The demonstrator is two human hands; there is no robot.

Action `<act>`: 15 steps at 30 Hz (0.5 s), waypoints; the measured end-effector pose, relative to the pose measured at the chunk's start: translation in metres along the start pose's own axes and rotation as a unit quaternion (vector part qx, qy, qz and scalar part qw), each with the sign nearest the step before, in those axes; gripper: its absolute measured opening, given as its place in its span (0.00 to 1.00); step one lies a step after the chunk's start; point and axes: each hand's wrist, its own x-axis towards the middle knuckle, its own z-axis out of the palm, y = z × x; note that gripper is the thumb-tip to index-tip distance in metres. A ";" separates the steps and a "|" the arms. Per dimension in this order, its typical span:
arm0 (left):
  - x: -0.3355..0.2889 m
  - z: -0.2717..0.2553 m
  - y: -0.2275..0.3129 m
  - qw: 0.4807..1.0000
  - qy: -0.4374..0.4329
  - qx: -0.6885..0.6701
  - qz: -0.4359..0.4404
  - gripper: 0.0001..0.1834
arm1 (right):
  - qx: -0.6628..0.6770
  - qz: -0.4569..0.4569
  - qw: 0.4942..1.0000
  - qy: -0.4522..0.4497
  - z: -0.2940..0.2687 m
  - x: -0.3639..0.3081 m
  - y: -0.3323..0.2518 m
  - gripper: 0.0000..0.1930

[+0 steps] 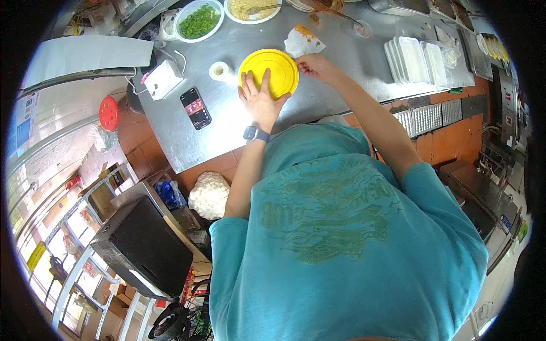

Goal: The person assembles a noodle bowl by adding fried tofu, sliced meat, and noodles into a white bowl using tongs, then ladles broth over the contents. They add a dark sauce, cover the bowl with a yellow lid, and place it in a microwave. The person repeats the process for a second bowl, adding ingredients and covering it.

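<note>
A round yellow lid lies on the steel table, its raised rim facing up. My left hand rests on it with the fingers spread flat, and a watch is on that wrist. At the lid's right edge my right hand has its fingers closed together; whatever is in them, if anything, is too small to make out. Just beyond the right hand is a white paper stained with orange sauce. A white roll stands left of the lid, and a phone with a lit screen lies farther left.
At the back are a bowl of chopped greens, a bowl of pale minced food with a spoon, and a sauce-stained bowl. Stacked white trays stand at the right. A white device with a cable sits near the table's left edge.
</note>
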 end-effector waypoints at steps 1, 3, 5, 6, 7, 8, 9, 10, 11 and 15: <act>0.001 -0.001 0.000 1.000 -0.022 0.010 -0.014 0.51 | 0.002 -0.004 1.000 -0.005 0.000 0.000 0.001 0.09; 0.002 -0.002 0.002 1.000 -0.018 0.017 -0.010 0.50 | 0.008 -0.012 1.000 -0.009 -0.001 0.000 0.003 0.09; 0.005 -0.001 0.004 0.999 -0.027 0.023 -0.013 0.49 | 0.036 -0.019 0.999 -0.018 -0.002 0.001 0.006 0.09; 0.007 0.000 0.005 0.999 -0.028 0.029 -0.011 0.49 | 0.046 -0.014 0.999 -0.008 -0.003 0.001 0.006 0.09; 0.009 0.001 0.007 0.999 -0.031 0.034 -0.011 0.49 | 0.047 -0.028 0.998 -0.013 -0.004 0.000 0.007 0.09; 0.010 0.000 0.008 0.999 -0.028 0.039 -0.008 0.49 | 0.046 -0.037 0.998 -0.014 -0.006 0.000 0.007 0.09; 0.011 0.000 0.010 0.998 -0.034 0.043 -0.017 0.48 | 0.045 -0.054 0.997 -0.018 -0.007 -0.001 0.007 0.10; 0.012 0.000 0.012 0.998 -0.034 0.045 -0.022 0.48 | 0.042 -0.037 0.998 -0.023 -0.008 -0.002 0.007 0.09; 0.012 0.001 0.015 0.998 -0.044 0.045 -0.029 0.48 | 0.040 -0.025 0.998 -0.030 -0.009 -0.002 0.007 0.09; 0.015 0.007 0.028 0.995 -0.043 0.077 -0.041 0.50 | 0.084 -0.012 0.996 -0.033 -0.010 -0.006 0.009 0.09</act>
